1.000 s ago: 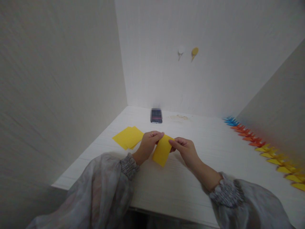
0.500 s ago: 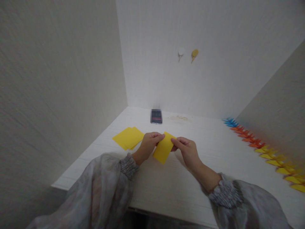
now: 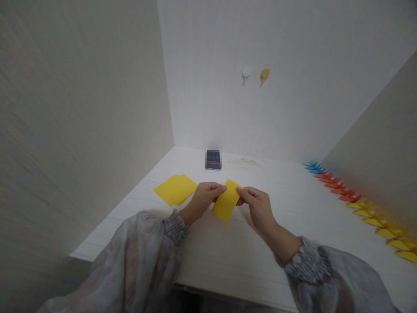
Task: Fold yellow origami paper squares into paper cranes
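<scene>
Between my hands is a narrow rectangle of yellow paper (image 3: 226, 205), tilted and held above the white table. My left hand (image 3: 206, 196) pinches its upper left edge, thumb on top. On the opposite side my right hand (image 3: 256, 203) grips the upper right corner between thumb and fingers. The fingers behind the paper are partly hidden. Left of my left hand, a few yellow paper sheets (image 3: 174, 189) lie overlapping on the table.
Along the right wall runs a row of folded paper cranes (image 3: 368, 211) in blue, orange and yellow. A dark, blurred-out device (image 3: 213, 160) rests at the back of the white table (image 3: 228, 261). Two hooks (image 3: 265, 74) are on the back wall.
The held yellow paper has shifted slightly to the right, and both hands keep their pinch on it. The loose sheets and the cranes stay where they were.
</scene>
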### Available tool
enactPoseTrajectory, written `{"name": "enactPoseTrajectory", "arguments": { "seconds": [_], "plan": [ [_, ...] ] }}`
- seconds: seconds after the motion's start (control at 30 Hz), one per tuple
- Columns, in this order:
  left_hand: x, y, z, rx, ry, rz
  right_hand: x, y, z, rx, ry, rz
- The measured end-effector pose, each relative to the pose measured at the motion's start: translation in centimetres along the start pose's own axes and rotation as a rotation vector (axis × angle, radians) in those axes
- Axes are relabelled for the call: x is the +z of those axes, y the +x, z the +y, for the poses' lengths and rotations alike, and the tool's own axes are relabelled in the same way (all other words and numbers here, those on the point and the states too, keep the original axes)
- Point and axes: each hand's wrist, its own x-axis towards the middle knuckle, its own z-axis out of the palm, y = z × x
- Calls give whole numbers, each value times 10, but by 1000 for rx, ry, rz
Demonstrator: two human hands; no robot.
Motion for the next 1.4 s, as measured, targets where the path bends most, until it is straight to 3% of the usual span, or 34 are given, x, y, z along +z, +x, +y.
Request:
{"name": "enactPoseTrajectory", "arguments": {
  "seconds": [0.1,0.47,0.77,1.1,1.4],
  "plan": [
    [0,0,0,-32,-29,-49,-2,1,1,-8,6,24],
    [1,0,1,-114,19,-52,-6,8,1,14,118,107],
    [1,1,2,-105,73,5,-6,9,1,34,144,109],
    [-3,3,-3,-79,-58,-215,-12,15,4,37,149,171],
    [-3,4,-7,-145,-133,-256,-18,20,3,35,173,205]
  ]
}}
